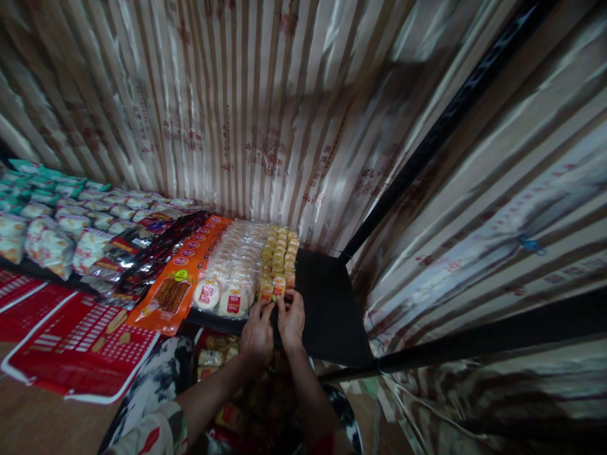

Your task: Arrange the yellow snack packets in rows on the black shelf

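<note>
Small packets (279, 254): gold-yellow, orange-red labels | round cakes (234, 302): off-white, red labels | large packet (183, 272): orange, yellow-green spot | far-left packets (43, 183): teal and white | shelf (325, 309): black | sheeting (246, 95): pale/brown stripes, red print | panel (80, 341): red, white edging, white print | trousers (159, 370): black-and-white blotches | sleeve (154, 433): pale, red and green motifs

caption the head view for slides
Left hand and right hand touching small gold plastic packets on a flat black shelf.
</note>
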Action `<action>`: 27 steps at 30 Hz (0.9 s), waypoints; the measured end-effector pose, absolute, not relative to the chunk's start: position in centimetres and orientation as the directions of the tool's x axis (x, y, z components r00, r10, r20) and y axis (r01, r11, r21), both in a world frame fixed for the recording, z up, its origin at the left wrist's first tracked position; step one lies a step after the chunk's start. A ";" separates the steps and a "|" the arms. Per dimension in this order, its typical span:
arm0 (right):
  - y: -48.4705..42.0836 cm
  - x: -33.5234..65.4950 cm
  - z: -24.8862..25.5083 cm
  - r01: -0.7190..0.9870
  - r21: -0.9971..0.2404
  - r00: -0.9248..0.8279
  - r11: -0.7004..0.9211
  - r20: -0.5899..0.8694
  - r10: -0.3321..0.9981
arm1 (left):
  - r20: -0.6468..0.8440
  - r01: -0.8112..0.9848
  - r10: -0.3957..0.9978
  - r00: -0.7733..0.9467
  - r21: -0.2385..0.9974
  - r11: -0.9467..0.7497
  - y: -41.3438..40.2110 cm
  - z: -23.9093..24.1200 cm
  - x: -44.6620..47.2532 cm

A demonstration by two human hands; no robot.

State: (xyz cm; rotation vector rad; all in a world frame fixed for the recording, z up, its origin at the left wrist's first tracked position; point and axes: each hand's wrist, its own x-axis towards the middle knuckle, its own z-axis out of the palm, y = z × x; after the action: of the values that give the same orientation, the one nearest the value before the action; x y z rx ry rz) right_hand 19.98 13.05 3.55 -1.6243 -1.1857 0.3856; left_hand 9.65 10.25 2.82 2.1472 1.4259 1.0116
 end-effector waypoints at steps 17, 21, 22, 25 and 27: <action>13.2 19.5 2.7 0.680 -0.733 0.346 0.039 0.367 0.864 | 0.482 0.645 0.848 0.219 0.581 -0.497 10.1 1.3 9.6; 13.2 19.5 2.8 0.681 -0.732 0.381 0.023 0.381 0.843 | 0.454 0.634 0.855 0.251 0.590 -0.500 10.1 1.6 9.3; 13.1 19.5 2.9 0.681 -0.731 0.385 0.028 0.391 0.836 | 0.445 0.626 0.856 0.261 0.597 -0.502 10.1 1.7 9.2; 12.5 19.4 3.7 0.678 -0.730 0.372 0.085 0.440 0.817 | 0.439 0.582 0.848 0.297 0.621 -0.525 9.6 2.1 8.5; 11.5 19.4 4.6 0.665 -0.737 0.370 0.120 0.465 0.804 | 0.437 0.548 0.836 0.333 0.631 -0.548 8.6 2.2 7.9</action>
State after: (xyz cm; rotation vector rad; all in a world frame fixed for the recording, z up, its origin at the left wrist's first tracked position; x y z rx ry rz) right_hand 19.37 11.54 4.57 -1.5954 -1.3475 0.1682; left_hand 7.95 8.61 2.20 2.2319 1.2250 1.0661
